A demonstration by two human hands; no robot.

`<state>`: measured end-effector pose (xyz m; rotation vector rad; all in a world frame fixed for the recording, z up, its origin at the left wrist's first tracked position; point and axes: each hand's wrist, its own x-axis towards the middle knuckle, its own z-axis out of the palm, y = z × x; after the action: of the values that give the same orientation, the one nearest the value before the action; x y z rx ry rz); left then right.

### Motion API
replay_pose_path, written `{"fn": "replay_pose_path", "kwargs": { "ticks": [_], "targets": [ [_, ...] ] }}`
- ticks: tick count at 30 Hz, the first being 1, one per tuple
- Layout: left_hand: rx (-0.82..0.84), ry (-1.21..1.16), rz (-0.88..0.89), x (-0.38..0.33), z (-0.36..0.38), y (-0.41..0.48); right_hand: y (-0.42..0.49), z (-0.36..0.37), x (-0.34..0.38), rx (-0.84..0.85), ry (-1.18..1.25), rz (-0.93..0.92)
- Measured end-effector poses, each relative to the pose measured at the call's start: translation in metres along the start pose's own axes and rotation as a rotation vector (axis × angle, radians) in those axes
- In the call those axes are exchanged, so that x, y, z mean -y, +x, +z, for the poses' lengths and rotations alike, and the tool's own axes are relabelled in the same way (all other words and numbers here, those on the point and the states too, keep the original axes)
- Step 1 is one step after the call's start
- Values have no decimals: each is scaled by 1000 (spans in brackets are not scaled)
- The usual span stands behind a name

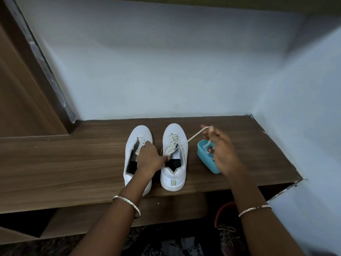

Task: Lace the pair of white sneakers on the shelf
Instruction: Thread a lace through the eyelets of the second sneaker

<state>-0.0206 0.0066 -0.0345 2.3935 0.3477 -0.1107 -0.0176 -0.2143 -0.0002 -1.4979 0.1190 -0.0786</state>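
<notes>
The two white sneakers stand side by side on the brown wood-grain shelf (73, 163), toes pointing to 12 o'clock, toward the pale blue wall (166, 71). The right sneaker (173, 130) is smooth and rounded at the toe, and a flat, cream, woven lace (195, 134) already crosses its upper eyelets. From the eyelet row the lace runs taut toward 2 o'clock to the right hand (221, 150), which pinches it narrowly between thumb and fingertips at the hand's 11 o'clock end, the other fingers loosely curled. Below that pinch a slack length drops into a small teal plastic tub (203, 159) with rounded corners, just beside the right sneaker at its 3 o'clock and partly hidden by the hand.

The left hand (150, 159) lies over the open mouth of the left sneaker (132, 143), which has no lacing across its eyelets. Its fingers are curled round the lace's other end: a short limp tail shows at 9 o'clock of the knuckles, and the thumb reaches to 3 o'clock, touching the lace at the edge of the right sneaker's tongue. Both sneakers show dark insoles and a thick white sole. A thin metal bangle (129, 202) circles each wrist.
</notes>
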Motion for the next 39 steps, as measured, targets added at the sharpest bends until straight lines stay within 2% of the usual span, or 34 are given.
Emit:
{"fn": "replay_pose_path", "kwargs": {
  "ticks": [3, 4, 6, 8, 10, 13, 16, 19, 25, 27, 30, 36, 39],
  "targets": [
    [78, -25, 21, -1, 0, -2, 2, -10, 20, 76, 515, 108],
    [105, -28, 32, -1, 0, -2, 2, -12, 25, 53, 604, 136],
    [136, -5, 71, -3, -1, -1, 5, -15, 31, -26, 630, 169],
    [123, 23, 102, -5, -2, -1, 10, -16, 30, -85, 417, 140],
    [83, 51, 118, -8, -4, -1, 10, -13, 22, -99, -38, 62],
    [50, 67, 125, -12, -5, 2, 4, 2, 5, 34, -628, -46],
    [69, 40, 112, -15, -8, 6, -1, 23, -10, 251, -929, -72],
    [112, 36, 115, -17, -11, 10, 2, 38, -21, 279, -1049, -121],
    [156, -198, 16, -16, -16, 14, 12, 35, -27, 133, -899, -86],
    [168, -342, -58, -16, -17, 13, 9, 33, -31, 87, -771, -64],
    [249, -512, -155, -16, -23, 12, 2, 32, -35, 16, -527, 71],
    [291, -571, -217, -20, -30, 9, -7, 38, -39, -97, -287, 168],
    [293, -590, -247, -22, -31, 4, -8, 40, -42, -120, -267, 160]
  ]
}}
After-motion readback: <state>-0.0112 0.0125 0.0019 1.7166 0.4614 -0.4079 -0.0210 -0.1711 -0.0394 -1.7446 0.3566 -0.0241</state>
